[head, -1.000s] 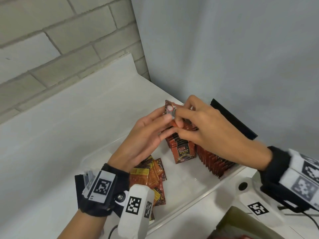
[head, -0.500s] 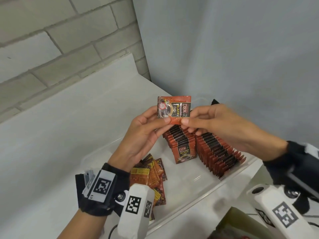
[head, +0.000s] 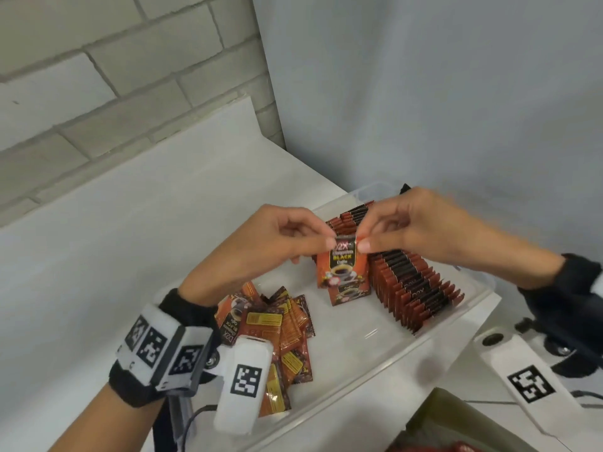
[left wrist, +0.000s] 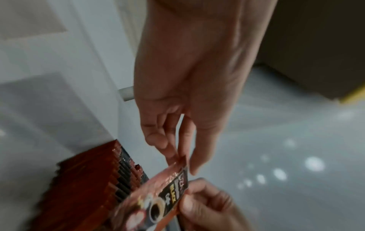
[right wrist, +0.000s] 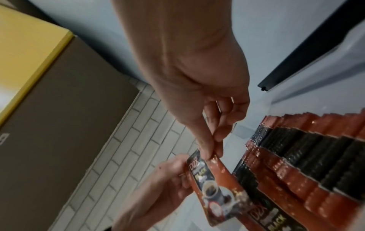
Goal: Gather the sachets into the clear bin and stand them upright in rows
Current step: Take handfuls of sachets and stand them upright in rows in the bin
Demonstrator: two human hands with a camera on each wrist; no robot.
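My left hand (head: 277, 238) and right hand (head: 414, 223) both pinch one sachet's (head: 342, 265) top corners (printed face toward me) above the clear bin (head: 375, 347).

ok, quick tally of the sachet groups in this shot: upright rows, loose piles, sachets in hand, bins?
Upright rows: 2, left row and right row
Loose pile: 1
Held sachet: 1, pinched at its top by left hand and right hand
Clear bin: 1
Total: 5
Single sachets in the rows are packed too tightly to count.
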